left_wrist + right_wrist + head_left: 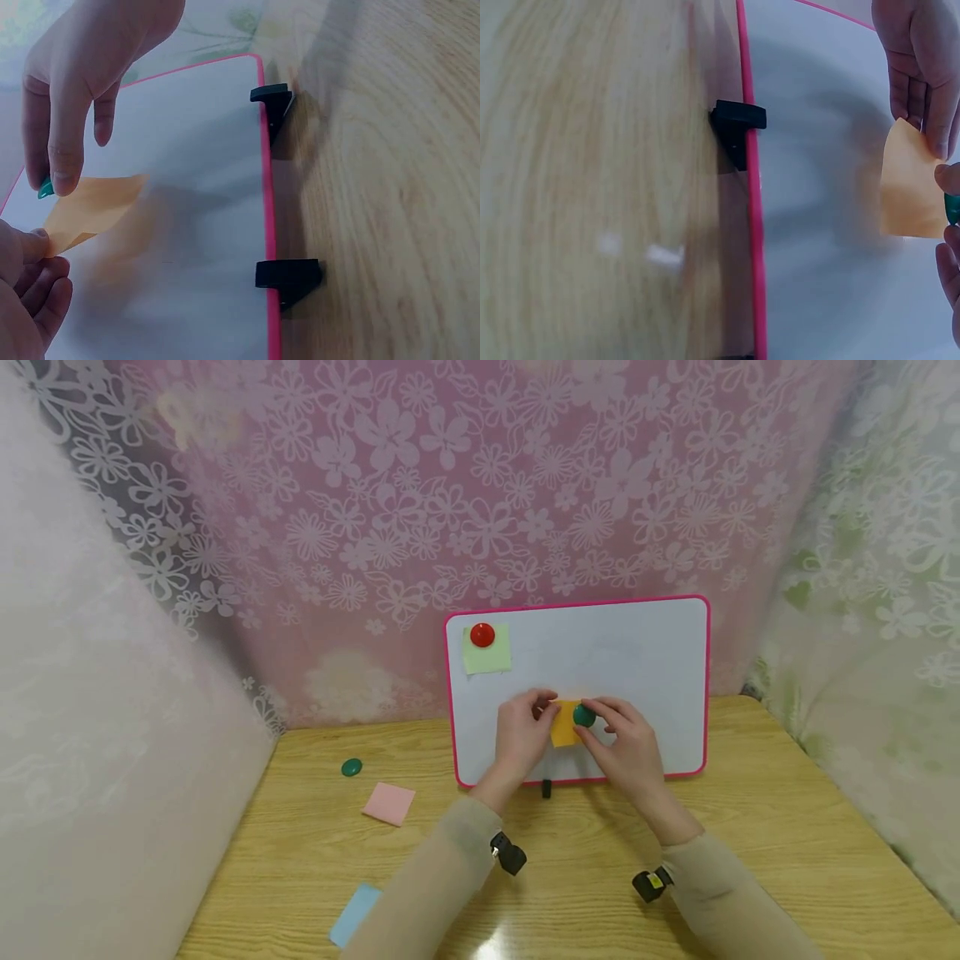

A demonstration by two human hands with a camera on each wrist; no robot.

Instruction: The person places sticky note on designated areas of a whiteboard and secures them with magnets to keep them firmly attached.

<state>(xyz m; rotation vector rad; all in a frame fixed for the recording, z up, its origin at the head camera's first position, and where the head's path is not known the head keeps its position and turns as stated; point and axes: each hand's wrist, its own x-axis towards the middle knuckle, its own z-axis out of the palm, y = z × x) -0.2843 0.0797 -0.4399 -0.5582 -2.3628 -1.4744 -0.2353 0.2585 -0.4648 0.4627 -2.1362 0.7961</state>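
In front of the whiteboard (637, 652), my left hand (522, 731) pinches the left edge of an orange sticky note (564, 731). My right hand (628, 743) holds a round green magnet (584, 716) between thumb and fingers, at the note's upper right. From the left wrist view, the orange note (97, 206) stands off the board's surface, its free corner curving outward. The right wrist view shows the note (911, 187) hanging from the left fingers, with a sliver of the green magnet (952, 208) beside it.
A red magnet (482, 635) holds a pale green note (487, 662) at the board's upper left. Black feet (289, 274) support the board's lower edge. On the wooden table lie another green magnet (351, 767), a pink note (389, 803) and a blue note (356, 914), partly behind the left sleeve.
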